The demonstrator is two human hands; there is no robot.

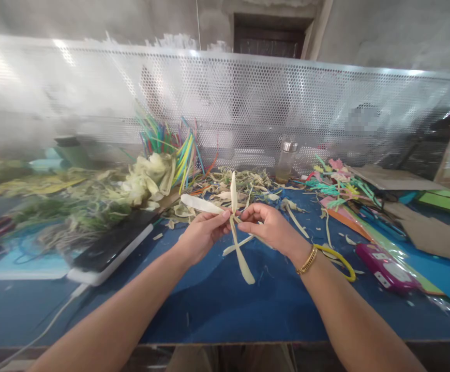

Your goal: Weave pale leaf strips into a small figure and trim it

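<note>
Both hands hold a small bundle of pale leaf strips (236, 232) above a blue table (225, 310). My left hand (204, 232) pinches the strips from the left, fingers closed where they cross. My right hand (269, 227), with a gold bracelet on the wrist, pinches the same crossing from the right. One strip points straight up, one runs up-left, and two hang down toward the table.
A heap of pale and green leaf scraps (147, 181) and coloured strips (178, 144) lies at the back left. A phone on a white slab (110, 248) lies left. A bottle (286, 160), yellow scissors (339, 258), a pink case (384, 266) and cardboard (422, 227) sit right. A perforated metal screen (287, 98) closes the back.
</note>
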